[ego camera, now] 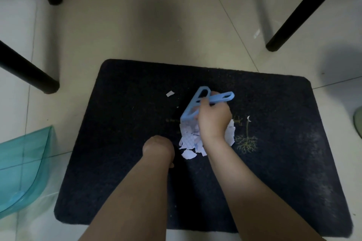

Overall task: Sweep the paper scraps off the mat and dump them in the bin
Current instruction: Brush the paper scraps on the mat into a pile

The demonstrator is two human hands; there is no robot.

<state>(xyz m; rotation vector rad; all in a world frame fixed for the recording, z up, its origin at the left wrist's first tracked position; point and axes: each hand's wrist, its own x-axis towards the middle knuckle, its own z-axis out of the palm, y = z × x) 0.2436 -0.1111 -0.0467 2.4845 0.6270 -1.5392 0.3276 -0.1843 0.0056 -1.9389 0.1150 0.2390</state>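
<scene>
Partly hidden paper scraps [191, 139], right hand [214, 121] gripping brush [197, 105], left hand [158, 147] curled, grip unclear

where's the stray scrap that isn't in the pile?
Head view: stray scrap lies on the mat, left of the blue brush, beyond the pile.

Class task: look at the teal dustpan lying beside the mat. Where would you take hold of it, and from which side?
Only part of the teal dustpan shows, at the mat's left edge, and no handle is visible. Judging by that, the free left hand should probably come from the mat side and grip the near side wall, the only graspable edge seen.
</scene>
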